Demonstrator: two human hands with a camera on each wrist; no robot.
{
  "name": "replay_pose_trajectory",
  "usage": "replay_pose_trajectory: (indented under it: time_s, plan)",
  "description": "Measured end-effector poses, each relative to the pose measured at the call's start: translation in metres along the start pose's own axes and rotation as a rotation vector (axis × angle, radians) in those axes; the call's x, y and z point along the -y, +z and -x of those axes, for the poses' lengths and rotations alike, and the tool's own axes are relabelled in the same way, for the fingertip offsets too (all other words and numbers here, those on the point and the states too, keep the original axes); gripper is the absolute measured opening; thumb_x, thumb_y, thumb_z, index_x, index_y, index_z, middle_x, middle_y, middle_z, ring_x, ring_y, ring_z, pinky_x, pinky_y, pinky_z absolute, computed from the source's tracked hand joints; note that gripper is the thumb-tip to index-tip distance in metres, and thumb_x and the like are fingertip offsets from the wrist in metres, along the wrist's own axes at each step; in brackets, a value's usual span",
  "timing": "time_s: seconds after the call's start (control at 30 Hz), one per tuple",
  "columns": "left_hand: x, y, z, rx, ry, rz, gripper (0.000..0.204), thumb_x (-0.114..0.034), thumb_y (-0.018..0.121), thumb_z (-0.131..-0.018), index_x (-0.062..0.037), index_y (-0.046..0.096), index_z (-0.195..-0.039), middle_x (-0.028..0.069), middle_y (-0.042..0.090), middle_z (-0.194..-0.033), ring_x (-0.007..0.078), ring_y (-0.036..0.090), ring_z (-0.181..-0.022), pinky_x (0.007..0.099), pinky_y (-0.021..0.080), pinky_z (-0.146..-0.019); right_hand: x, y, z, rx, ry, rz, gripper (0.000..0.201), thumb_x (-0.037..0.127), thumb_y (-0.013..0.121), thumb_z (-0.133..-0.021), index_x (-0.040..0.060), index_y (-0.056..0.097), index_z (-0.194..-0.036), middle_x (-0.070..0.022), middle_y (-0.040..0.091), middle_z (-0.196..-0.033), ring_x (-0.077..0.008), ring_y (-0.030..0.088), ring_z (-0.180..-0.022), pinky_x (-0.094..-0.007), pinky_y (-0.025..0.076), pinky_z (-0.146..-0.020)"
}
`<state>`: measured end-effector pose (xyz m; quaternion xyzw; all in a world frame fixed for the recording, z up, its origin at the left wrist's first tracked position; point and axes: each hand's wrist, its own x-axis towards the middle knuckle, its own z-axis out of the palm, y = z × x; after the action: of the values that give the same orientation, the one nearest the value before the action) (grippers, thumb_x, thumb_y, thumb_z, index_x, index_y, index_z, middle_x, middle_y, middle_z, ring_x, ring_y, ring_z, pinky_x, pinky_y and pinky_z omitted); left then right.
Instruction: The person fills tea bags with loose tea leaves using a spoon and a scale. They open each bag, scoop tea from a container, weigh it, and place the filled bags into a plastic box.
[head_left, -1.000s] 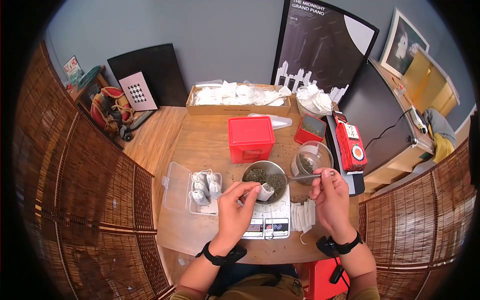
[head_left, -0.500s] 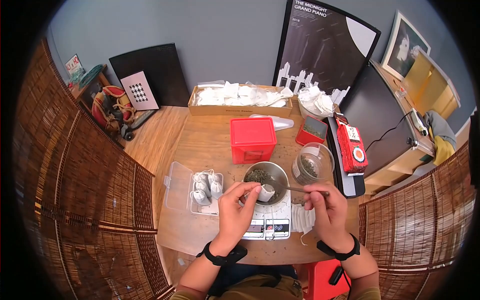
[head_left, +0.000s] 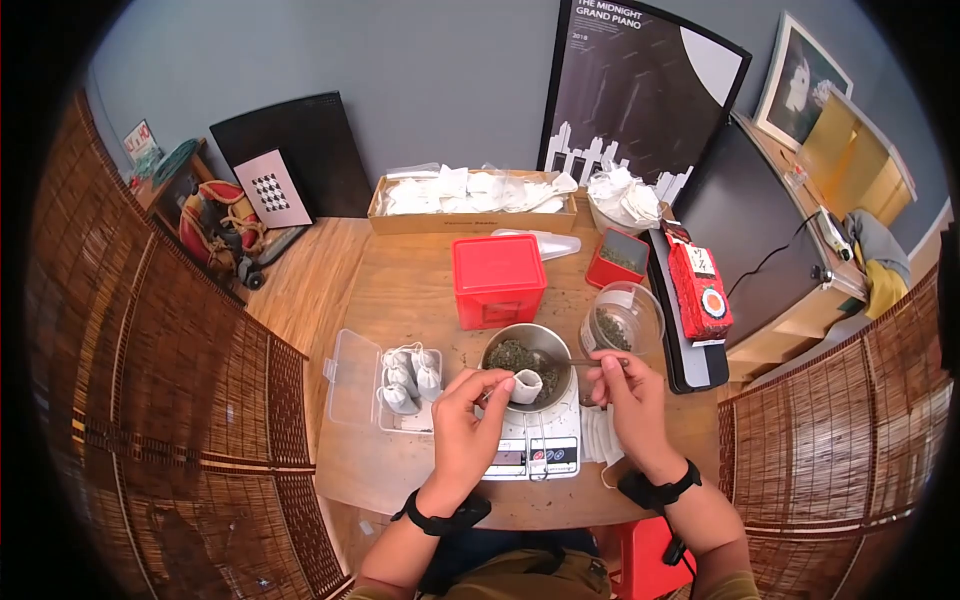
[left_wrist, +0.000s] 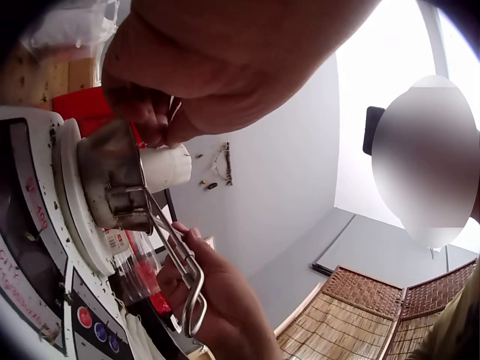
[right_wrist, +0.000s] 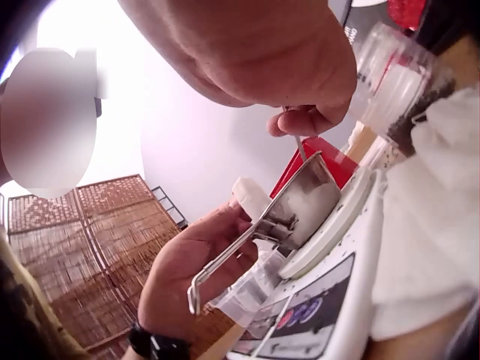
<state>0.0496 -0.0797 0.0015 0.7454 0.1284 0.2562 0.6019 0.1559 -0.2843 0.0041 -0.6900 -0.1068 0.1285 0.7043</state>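
from where i stand, the small white bag (head_left: pixel 527 389) sits just to the right of the left hand's (head_left: pixel 466 415) fingertips, which pinch it by its rim. it looks roughly upright, mouth up, above the near side of the metal pan (head_left: pixel 540 333). the right hand (head_left: pixel 634 405) grips a spoon (head_left: pixel 598 362) by its handle, the shaft running sideways, nearly level, from the fingers over the pan's right edge. so the bag lies to the left of the spoon hand and a little nearer the person; the left hand is the closer one. whether the spoon carries any leaves (head_left: pixel 511 353), i can't tell.

i'd judge the far side tight, with a red tin (head_left: pixel 498 268) just behind the pan and a clear tub (head_left: pixel 655 312) close behind the right hand. the wire handle (head_left: pixel 537 432) juts toward the person over the scale (head_left: pixel 567 424). there's more room toward the near table edge.
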Motion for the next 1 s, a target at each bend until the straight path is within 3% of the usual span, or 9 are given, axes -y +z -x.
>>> replay_pose_trajectory:
  time_s: [0.03, 0.1, 0.23, 0.3, 0.4, 0.73, 0.93, 1.0]
  plan:
    - [0.002, 0.001, 0.000, 0.003, 0.000, 0.001, 0.012, -0.003, 0.076, -0.101, 0.0040, 0.078, -0.110, 0.0076, 0.072, -0.096, 0.0122, 0.066, -0.087, 0.0255, 0.052, -0.079, -0.005, 0.000, -0.001, -0.003, 0.000, 0.000, 0.026, 0.018, 0.060, -0.114, -0.0018, 0.073, -0.124, -0.0062, 0.073, -0.096, -0.0090, 0.065, -0.075, -0.0252, 0.053, -0.070]
    - [0.006, 0.004, -0.001, -0.043, 0.066, 0.035, 0.011, -0.004, 0.076, -0.099, 0.0027, 0.078, -0.107, 0.0117, 0.075, -0.092, 0.0169, 0.066, -0.075, 0.0293, 0.050, -0.067, -0.013, -0.001, -0.002, -0.009, 0.092, -0.152, 0.028, 0.021, 0.060, -0.115, -0.0022, 0.072, -0.125, -0.0055, 0.073, -0.097, -0.0088, 0.065, -0.076, -0.0245, 0.053, -0.070]
    - [0.007, 0.003, 0.000, -0.045, 0.057, 0.040, 0.011, -0.004, 0.076, -0.099, 0.0026, 0.078, -0.107, 0.0118, 0.075, -0.093, 0.0168, 0.066, -0.076, 0.0291, 0.051, -0.068, -0.016, -0.001, -0.001, -0.040, 0.160, -0.328, 0.027, 0.021, 0.059, -0.115, -0.0016, 0.069, -0.125, -0.0060, 0.073, -0.096, -0.0094, 0.064, -0.073, -0.0246, 0.051, -0.068]
    - [0.002, 0.001, 0.001, 0.002, -0.014, 0.035, 0.013, -0.003, 0.076, -0.101, 0.0048, 0.078, -0.111, 0.0080, 0.072, -0.098, 0.0117, 0.066, -0.088, 0.0256, 0.052, -0.080, -0.008, -0.002, 0.001, -0.107, 0.198, -0.424, 0.025, 0.022, 0.059, -0.115, 0.0004, 0.068, -0.125, -0.0039, 0.072, -0.093, -0.0086, 0.062, -0.072, -0.0244, 0.052, -0.068]
    - [-0.001, 0.002, 0.001, -0.007, 0.000, 0.025, 0.013, -0.005, 0.076, -0.100, 0.0036, 0.079, -0.110, 0.0074, 0.073, -0.095, 0.0114, 0.064, -0.085, 0.0255, 0.051, -0.077, -0.007, -0.007, 0.000, -0.090, 0.202, -0.459, 0.024, 0.023, 0.058, -0.115, 0.0018, 0.067, -0.123, -0.0019, 0.071, -0.092, -0.0079, 0.061, -0.070, -0.0247, 0.051, -0.068]
    - [-0.006, 0.004, -0.002, -0.037, 0.011, -0.003, 0.012, -0.006, 0.078, -0.099, 0.0020, 0.080, -0.108, 0.0070, 0.073, -0.092, 0.0108, 0.060, -0.080, 0.0261, 0.046, -0.071, 0.028, -0.011, -0.003, -0.105, 0.122, -0.486, 0.024, 0.025, 0.058, -0.116, 0.0031, 0.067, -0.119, -0.0010, 0.067, -0.089, -0.0073, 0.056, -0.070, -0.0273, 0.049, -0.067]
    - [-0.005, 0.005, -0.003, -0.050, 0.009, 0.005, 0.012, -0.006, 0.078, -0.098, 0.0015, 0.081, -0.108, 0.0062, 0.073, -0.089, 0.0103, 0.060, -0.079, 0.0258, 0.046, -0.071, 0.042, -0.009, -0.004, -0.037, 0.058, -0.352, 0.024, 0.024, 0.058, -0.116, 0.0028, 0.068, -0.118, -0.0014, 0.067, -0.090, -0.0066, 0.055, -0.069, -0.0249, 0.047, -0.065]
    - [-0.003, 0.004, -0.003, -0.049, 0.041, -0.037, 0.012, -0.008, 0.077, -0.099, 0.0008, 0.081, -0.106, 0.0124, 0.078, -0.094, 0.0187, 0.070, -0.078, 0.0304, 0.050, -0.067, 0.046, -0.006, -0.003, -0.010, -0.016, -0.207, 0.024, 0.023, 0.059, -0.116, 0.0016, 0.069, -0.118, -0.0005, 0.066, -0.090, -0.0053, 0.054, -0.069, -0.0228, 0.046, -0.065]
